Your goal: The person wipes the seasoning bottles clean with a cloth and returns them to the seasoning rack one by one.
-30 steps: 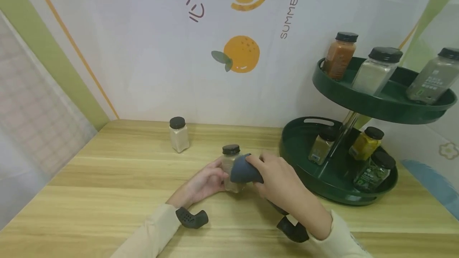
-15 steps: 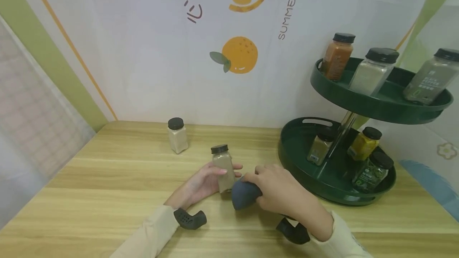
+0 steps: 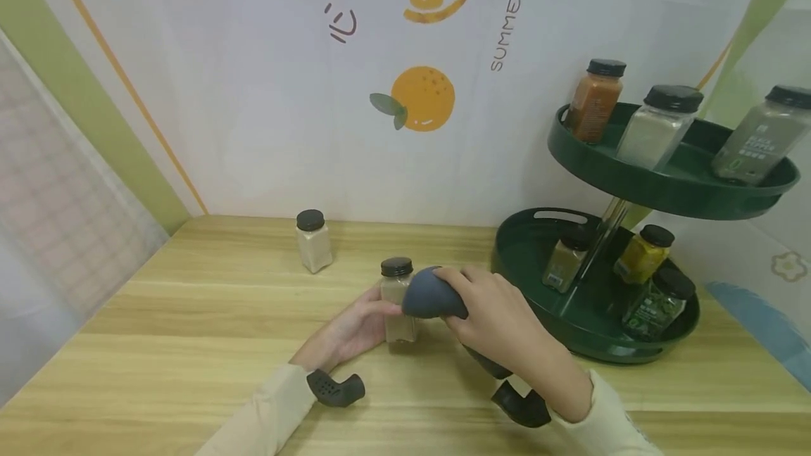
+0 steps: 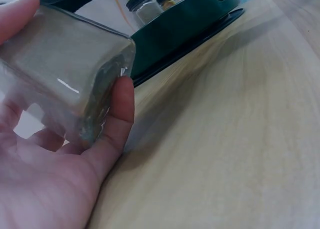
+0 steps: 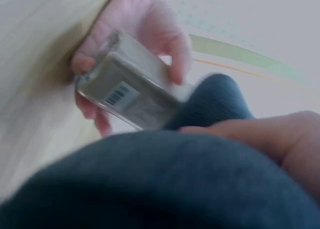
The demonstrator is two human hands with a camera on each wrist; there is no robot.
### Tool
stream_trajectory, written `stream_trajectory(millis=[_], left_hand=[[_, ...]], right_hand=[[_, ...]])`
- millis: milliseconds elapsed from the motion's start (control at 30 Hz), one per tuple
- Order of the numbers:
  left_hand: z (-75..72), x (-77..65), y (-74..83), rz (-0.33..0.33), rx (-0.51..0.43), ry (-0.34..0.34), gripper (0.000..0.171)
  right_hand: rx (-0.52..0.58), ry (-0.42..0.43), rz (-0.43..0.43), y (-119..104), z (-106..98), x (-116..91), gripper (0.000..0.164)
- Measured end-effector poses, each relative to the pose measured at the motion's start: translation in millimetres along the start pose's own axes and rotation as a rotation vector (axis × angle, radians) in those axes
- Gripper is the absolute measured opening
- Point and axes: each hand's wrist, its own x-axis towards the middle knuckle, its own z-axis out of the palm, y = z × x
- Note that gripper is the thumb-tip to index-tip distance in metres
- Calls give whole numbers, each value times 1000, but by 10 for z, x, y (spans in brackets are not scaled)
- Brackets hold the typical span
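My left hand [image 3: 351, 329] holds a clear square spice jar [image 3: 401, 328] with a black lid and greyish-beige powder inside. In the left wrist view, the thumb lies over one side of the jar [image 4: 65, 54] and a finger [image 4: 122, 104] supports its base. My right hand [image 3: 500, 315] grips a dark blue cloth [image 3: 434, 294], which overlaps the jar's right side in the head view. From the right wrist, the cloth [image 5: 215, 101] meets the jar's upper part, and a barcode label [image 5: 121, 94] shows on the glass. The right fingertips are partly hidden by the cloth.
Another black-lidded jar [image 3: 314, 243] of pale powder stands at the back left of the wooden table [image 3: 190, 329]. On the right is a two-tier green rack [image 3: 671, 192] with several spice jars on its trays. A printed cloth [image 3: 285, 125] hangs behind.
The left hand turned and tilted the jar, then brought it more upright. The right hand with the blue cloth dropped away below the jar, then came back up against its right side.
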Motion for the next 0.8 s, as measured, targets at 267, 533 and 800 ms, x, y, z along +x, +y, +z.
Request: stream_trajectory(millis=[267, 533, 800], left_hand=[[-1, 7, -8, -3, 7, 30, 79], [0, 9, 2, -39, 14, 70, 75], [0, 9, 13, -40, -16, 29, 64]], right_hand=[[-4, -52, 47, -20, 120, 27, 54], [-59, -166, -34, 5, 205, 11, 47], [-151, -272, -151, 58, 242, -6, 41]])
